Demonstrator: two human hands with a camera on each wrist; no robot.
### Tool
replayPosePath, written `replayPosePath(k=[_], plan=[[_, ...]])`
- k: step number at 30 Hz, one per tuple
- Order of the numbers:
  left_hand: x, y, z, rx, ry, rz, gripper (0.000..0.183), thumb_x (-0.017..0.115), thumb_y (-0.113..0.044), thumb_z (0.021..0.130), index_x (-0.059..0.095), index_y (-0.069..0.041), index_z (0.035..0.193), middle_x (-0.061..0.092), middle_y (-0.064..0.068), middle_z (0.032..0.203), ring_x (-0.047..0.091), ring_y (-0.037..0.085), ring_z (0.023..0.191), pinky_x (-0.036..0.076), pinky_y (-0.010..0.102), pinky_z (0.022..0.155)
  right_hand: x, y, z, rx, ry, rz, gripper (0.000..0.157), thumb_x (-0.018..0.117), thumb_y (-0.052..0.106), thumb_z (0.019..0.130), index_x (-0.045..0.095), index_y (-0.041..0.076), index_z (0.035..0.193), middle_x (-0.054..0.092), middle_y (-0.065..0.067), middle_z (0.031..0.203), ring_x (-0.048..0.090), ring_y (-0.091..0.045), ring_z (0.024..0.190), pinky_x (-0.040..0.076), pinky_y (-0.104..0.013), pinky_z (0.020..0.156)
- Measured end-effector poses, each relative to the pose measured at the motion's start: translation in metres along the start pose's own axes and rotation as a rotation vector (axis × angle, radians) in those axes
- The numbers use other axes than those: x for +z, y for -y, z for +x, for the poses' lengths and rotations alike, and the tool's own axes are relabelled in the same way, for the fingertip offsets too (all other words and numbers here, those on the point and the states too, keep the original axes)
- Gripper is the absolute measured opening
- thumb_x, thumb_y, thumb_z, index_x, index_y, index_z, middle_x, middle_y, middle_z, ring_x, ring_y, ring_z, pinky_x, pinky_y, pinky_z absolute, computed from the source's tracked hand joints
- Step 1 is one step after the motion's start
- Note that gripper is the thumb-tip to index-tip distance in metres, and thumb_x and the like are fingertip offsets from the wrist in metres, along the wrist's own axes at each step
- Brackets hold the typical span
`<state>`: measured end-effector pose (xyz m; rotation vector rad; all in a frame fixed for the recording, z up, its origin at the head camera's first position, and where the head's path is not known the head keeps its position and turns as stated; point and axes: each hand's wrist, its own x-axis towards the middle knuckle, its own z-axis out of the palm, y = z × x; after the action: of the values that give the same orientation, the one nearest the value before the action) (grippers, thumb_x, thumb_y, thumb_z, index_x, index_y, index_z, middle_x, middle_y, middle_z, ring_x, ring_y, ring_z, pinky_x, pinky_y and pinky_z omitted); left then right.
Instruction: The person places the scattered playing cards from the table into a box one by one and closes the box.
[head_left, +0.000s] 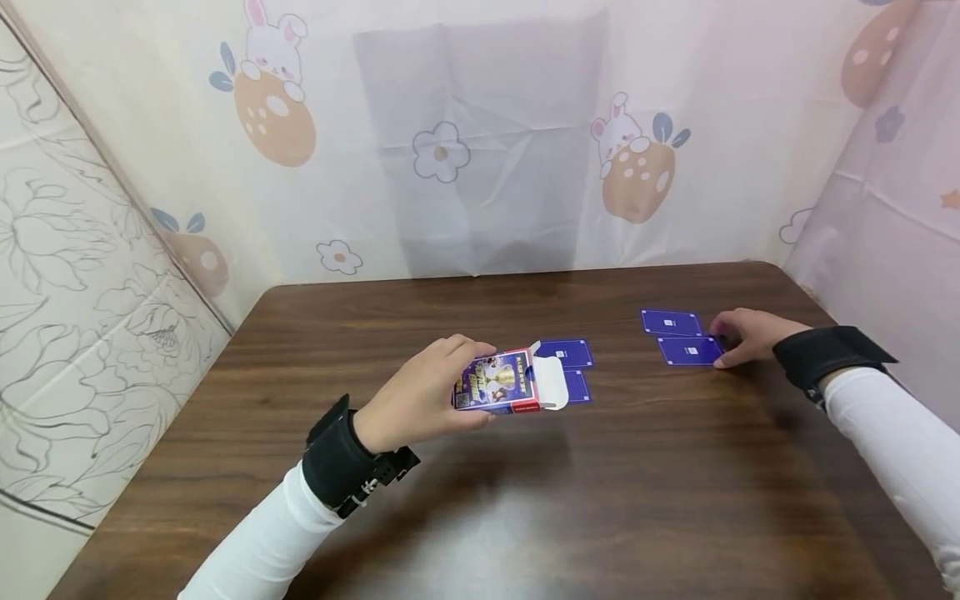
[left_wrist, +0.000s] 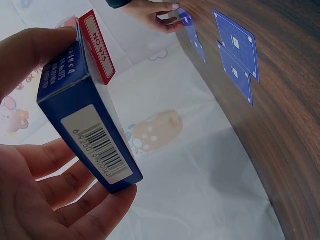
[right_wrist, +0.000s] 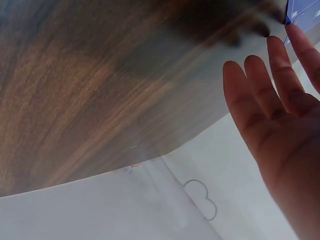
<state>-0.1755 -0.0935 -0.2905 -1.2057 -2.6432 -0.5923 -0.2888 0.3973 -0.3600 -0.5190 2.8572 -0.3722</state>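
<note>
In the head view my left hand grips a small blue and red card box with a gold trophy printed on it. Its white end flap hangs open toward the right. The left wrist view shows the box's barcode side, with the thumb above and the fingers below. On the right, my right hand has thumb and index finger at the right end of a blue card, pinching its edges. Another blue card lies just behind that one. In the right wrist view, the other fingers extend loosely.
Behind the box lie two more blue cards, an upper card and a lower card, partly hidden by it. All rest on a dark wooden table. A printed curtain hangs along the back edge and the right side.
</note>
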Motion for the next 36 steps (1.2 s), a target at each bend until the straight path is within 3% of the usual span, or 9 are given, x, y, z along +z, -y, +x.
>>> replayPosePath(k=[5, 11, 15, 19, 27, 31, 36], plan=[[-0.001, -0.001, -0.001, 0.004, 0.001, 0.001, 0.067, 0.074, -0.041, 0.070, 0.048, -0.008, 0.122, 0.052, 0.001, 0.110, 0.043, 0.009, 0.092, 0.040, 0.023, 0.079, -0.002, -0.002, -0.001, 0.009, -0.022, 0.014, 0.056, 0.081, 0.034, 0.060, 0.048, -0.002, 0.088, 0.053, -0.009, 0.082, 0.049, -0.026, 0.076, 0.041, -0.046, 0.070], [-0.001, 0.000, 0.001, -0.007, -0.006, 0.000, 0.068, 0.075, -0.039, 0.068, 0.048, -0.007, 0.122, 0.052, 0.002, 0.110, 0.043, 0.010, 0.093, 0.040, 0.024, 0.079, -0.005, -0.004, -0.013, 0.015, -0.085, 0.096, 0.035, 0.074, 0.017, 0.072, 0.045, 0.001, 0.082, 0.050, -0.003, 0.074, 0.047, -0.019, 0.068, 0.040, -0.035, 0.062], [0.002, 0.000, 0.003, -0.010, 0.009, -0.016, 0.068, 0.075, -0.039, 0.069, 0.048, -0.007, 0.122, 0.052, 0.002, 0.111, 0.044, 0.010, 0.094, 0.041, 0.023, 0.079, -0.003, -0.006, -0.026, 0.059, -0.094, 0.284, 0.021, 0.064, 0.005, 0.080, 0.045, -0.002, 0.086, 0.050, -0.005, 0.072, 0.051, -0.017, 0.064, 0.045, -0.030, 0.059], [0.006, 0.001, 0.005, -0.015, 0.014, -0.023, 0.068, 0.075, -0.040, 0.068, 0.048, -0.008, 0.122, 0.052, 0.001, 0.111, 0.044, 0.009, 0.094, 0.041, 0.023, 0.079, 0.000, 0.000, -0.034, 0.085, -0.116, 0.490, 0.019, 0.058, 0.002, 0.086, 0.042, -0.006, 0.093, 0.052, -0.011, 0.076, 0.056, -0.018, 0.066, 0.050, -0.033, 0.060], [0.007, 0.003, 0.007, -0.013, -0.023, -0.028, 0.067, 0.075, -0.040, 0.069, 0.048, -0.008, 0.121, 0.052, 0.000, 0.109, 0.043, 0.009, 0.093, 0.041, 0.023, 0.078, -0.010, 0.059, -0.038, 0.032, -0.217, 0.586, 0.031, 0.057, 0.021, 0.090, 0.043, -0.002, 0.106, 0.056, -0.017, 0.087, 0.060, -0.021, 0.072, 0.051, -0.037, 0.063], [0.006, 0.004, 0.009, -0.003, -0.052, -0.031, 0.067, 0.075, -0.040, 0.069, 0.048, -0.009, 0.121, 0.052, -0.001, 0.108, 0.043, 0.008, 0.092, 0.041, 0.023, 0.077, -0.021, 0.095, -0.036, -0.008, -0.307, 0.628, 0.031, 0.057, 0.022, 0.090, 0.046, 0.000, 0.108, 0.059, -0.014, 0.088, 0.059, -0.021, 0.072, 0.051, -0.034, 0.062], [0.000, 0.005, 0.015, 0.033, -0.102, -0.029, 0.067, 0.075, -0.039, 0.068, 0.048, -0.009, 0.121, 0.052, -0.001, 0.109, 0.043, 0.008, 0.091, 0.040, 0.024, 0.078, -0.039, 0.137, -0.040, -0.051, -0.422, 0.770, 0.026, 0.056, 0.019, 0.090, 0.047, 0.001, 0.107, 0.058, -0.006, 0.085, 0.056, -0.018, 0.070, 0.050, -0.027, 0.062]])
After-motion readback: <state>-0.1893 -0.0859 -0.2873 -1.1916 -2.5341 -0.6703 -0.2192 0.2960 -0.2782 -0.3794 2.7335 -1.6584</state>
